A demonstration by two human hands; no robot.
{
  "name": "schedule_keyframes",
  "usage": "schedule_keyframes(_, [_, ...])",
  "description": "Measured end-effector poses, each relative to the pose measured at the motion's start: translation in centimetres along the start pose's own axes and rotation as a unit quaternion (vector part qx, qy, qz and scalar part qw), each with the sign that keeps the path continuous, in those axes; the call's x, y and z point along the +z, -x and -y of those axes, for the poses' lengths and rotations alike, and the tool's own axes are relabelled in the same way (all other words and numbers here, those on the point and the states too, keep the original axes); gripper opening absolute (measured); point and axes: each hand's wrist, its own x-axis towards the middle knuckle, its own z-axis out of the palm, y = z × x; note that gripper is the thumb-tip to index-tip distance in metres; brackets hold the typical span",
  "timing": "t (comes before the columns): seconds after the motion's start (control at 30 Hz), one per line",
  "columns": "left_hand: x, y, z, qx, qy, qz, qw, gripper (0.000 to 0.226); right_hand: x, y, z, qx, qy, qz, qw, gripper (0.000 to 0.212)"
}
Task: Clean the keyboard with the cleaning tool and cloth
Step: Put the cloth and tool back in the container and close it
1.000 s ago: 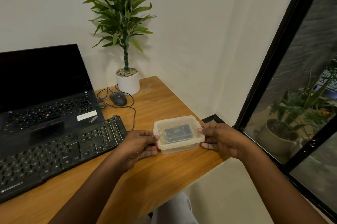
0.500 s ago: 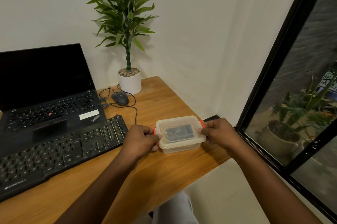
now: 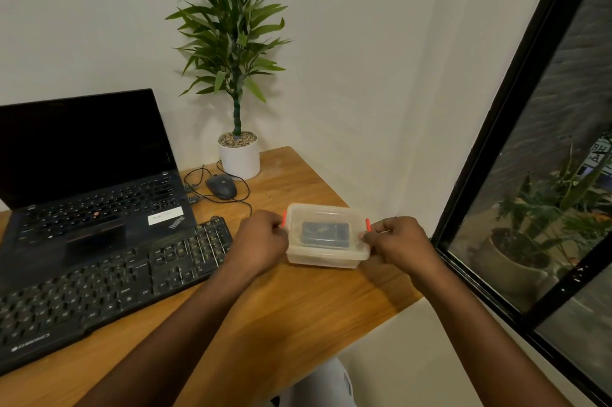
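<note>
Your two hands are each closed on one end of the same clear plastic box (image 3: pixel 326 257). Your left hand (image 3: pixel 261 241) has its fingers curled against the left end, by one red latch (image 3: pixel 284 218). Your right hand (image 3: pixel 397 242) pinches the right end beside the second red latch (image 3: pixel 367 224). The box rests on the wooden desk (image 3: pixel 298 314) near its right edge with its lid on. One dark flat object (image 3: pixel 325 233) shows through the lid; what it is cannot be told.

Just to the left of your left hand lies the one black keyboard (image 3: pixel 109 287), flat on the desk, its right end close to your wrist. Directly behind it stands one open laptop (image 3: pixel 86 174) with a dark screen. Farther back sit one wired mouse (image 3: pixel 221 185) and one white pot (image 3: pixel 238 158) holding a tall green plant. At the right is a black window frame (image 3: pixel 496 128).
</note>
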Motion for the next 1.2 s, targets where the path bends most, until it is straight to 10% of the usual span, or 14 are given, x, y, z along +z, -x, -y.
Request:
schedule_keyframes(0.5, [1.2,-11.0,-0.3,-0.021,0.129,-0.036,0.991,0.028,4.3,1.8,1.4,0.178,-0.421,0.11,0.882,0.038])
schedule_keyframes(1.2, [3.4,-11.7,1.4,-0.011,0.083,0.0,0.996,0.036,4.3,2.4,0.7,0.197,-0.383,0.097,0.897,0.042])
